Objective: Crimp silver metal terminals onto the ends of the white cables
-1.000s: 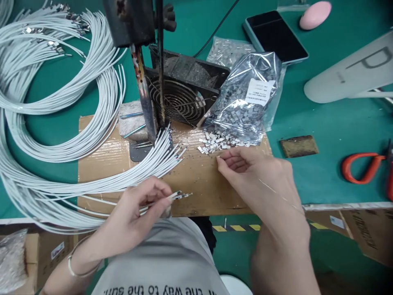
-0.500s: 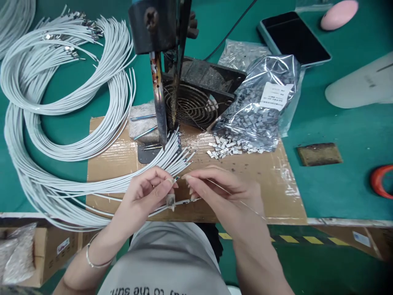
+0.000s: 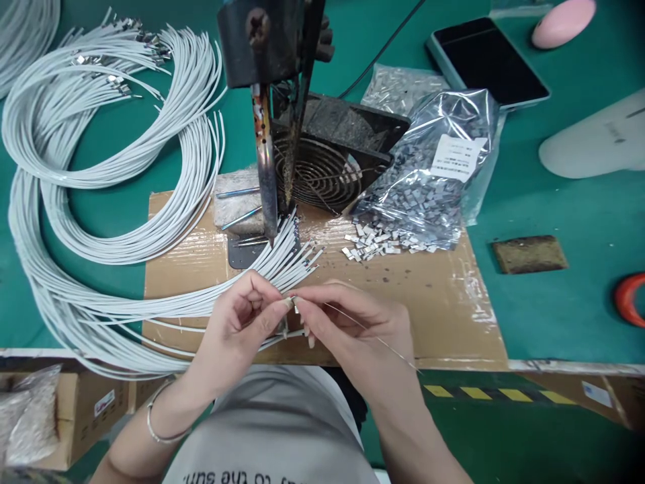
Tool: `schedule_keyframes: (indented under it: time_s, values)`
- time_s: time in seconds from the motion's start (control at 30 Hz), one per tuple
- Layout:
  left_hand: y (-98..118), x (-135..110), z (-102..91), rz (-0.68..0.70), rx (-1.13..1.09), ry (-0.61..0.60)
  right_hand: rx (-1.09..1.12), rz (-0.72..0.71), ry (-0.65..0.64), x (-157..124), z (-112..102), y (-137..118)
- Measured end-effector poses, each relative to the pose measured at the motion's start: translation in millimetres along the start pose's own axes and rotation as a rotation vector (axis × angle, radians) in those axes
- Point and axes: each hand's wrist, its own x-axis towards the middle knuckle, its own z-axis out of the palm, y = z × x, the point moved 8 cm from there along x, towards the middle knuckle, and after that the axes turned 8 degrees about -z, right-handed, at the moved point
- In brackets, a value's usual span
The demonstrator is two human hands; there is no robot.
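Note:
My left hand is closed in a pinch at the front of the cardboard, on what looks like a white cable's end, mostly covered by the fingers. A worn grey wrap shows at one of its fingers. My right hand is closed too, its fingertips meeting the left ones. Through it runs a thin silvery wire, like solder, trailing down to the right. Just beyond both hands lies a bundle of white cables with coloured wire ends. Above these cable ends points a soldering iron, held in a stand.
Behind the iron stands a black fan. Small metal connectors spill from a clear bag onto the cardboard. Coiled cables lie left. A phone, a brown sponge and red tape are right.
My right hand has moved left, so its fingertips now meet those of my left hand. The thin wire's tail shows more clearly. The whole view has shifted slightly.

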Motion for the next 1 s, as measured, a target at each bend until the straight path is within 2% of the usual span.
schedule_keyframes:
  time_s: [0.17, 0.3, 0.47, 0.6, 0.73, 0.9, 1.0]
  values:
    - [7, -2, -2.1, 0.057, 0.071, 0.073, 0.121, 0.111, -0.02, -1, 2, 10]
    - [9, -5, -1.3, 0.077, 0.115, 0.058, 0.093, 0.206, -0.106, 0, 1, 15]
    - [5, -5, 0.4, 0.028, 0.167, -0.021, 0.048, 0.256, -0.118, -1, -7, 13]
    - [3, -5, -3.0, -0.024, 0.216, 0.009, 0.023, 0.269, -0.188, 0, -5, 2]
    - [4, -6, -2.5, -0.011, 0.239, 0.032, 0.012, 0.248, -0.127, 0, -8, -4]
    - [4, -10, 0.0, 0.078, 0.222, 0.087, 0.028, 0.163, -0.018, -2, -4, 0]
    - [3, -12, 0.7, 0.124, 0.134, 0.122, -0.004, 0.054, 0.092, -6, 0, -3]
